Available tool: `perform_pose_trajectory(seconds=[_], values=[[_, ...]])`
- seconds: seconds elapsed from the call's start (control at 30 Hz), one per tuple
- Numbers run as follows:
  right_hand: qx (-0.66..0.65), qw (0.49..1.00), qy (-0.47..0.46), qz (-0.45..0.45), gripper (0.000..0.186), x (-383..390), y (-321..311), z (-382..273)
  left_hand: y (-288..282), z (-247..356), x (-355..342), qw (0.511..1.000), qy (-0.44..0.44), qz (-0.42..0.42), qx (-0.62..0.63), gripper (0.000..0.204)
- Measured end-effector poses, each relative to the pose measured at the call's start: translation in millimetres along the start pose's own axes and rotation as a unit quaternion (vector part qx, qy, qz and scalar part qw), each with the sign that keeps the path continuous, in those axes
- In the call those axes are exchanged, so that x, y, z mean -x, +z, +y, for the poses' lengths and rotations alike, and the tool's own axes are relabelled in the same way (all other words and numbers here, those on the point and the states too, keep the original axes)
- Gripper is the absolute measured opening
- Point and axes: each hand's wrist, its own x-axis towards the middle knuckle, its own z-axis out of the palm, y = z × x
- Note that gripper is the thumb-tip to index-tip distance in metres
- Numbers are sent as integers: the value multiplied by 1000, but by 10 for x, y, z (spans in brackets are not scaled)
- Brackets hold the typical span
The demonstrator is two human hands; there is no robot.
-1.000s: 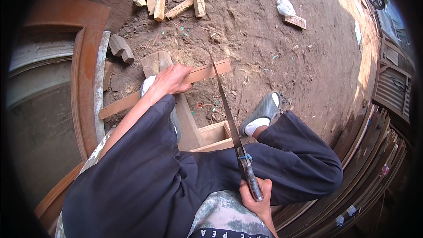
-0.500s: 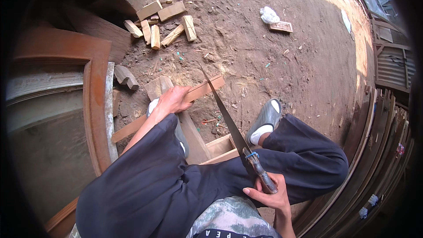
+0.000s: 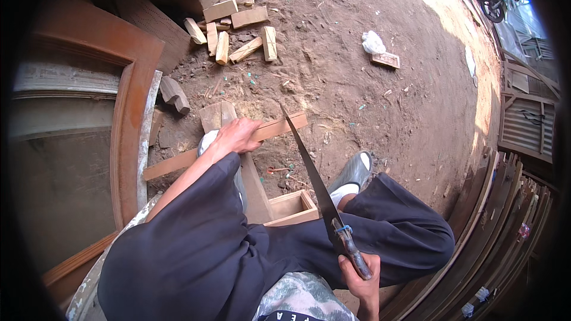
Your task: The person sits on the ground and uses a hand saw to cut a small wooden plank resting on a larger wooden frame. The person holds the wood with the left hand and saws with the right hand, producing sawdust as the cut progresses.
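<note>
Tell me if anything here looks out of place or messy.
Mostly the ground: short wood offcuts lie scattered at odd angles on the dirt, and a crumpled white bag sits beside a small wooden frame. The saw in the right hand and the strip under the left hand look normal.
</note>
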Motion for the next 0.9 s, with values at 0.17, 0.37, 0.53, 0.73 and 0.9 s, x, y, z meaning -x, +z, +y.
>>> perform_pose_trajectory(seconds=[0.17,0.37,0.53,0.73,0.9], values=[[7,1000,10,24,33,-106,-39,-92,-34,48,36,1000,-9,-5,-17,36],[33,999,-20,-4,31,3,-8,46,-80,100,49,1000,-5,12,-8,36],[55,998,-27,-19,31,13,-29,-106,-82,90,55,1000,-19,10,-10,35],[-166,985,45,-21,30,-26,-4,83,-104,88,38,1000,-8,11,2,36],[-327,940,71,-69,29,-110,0,-56,-95,76,59,1000,5,15,11,41]])
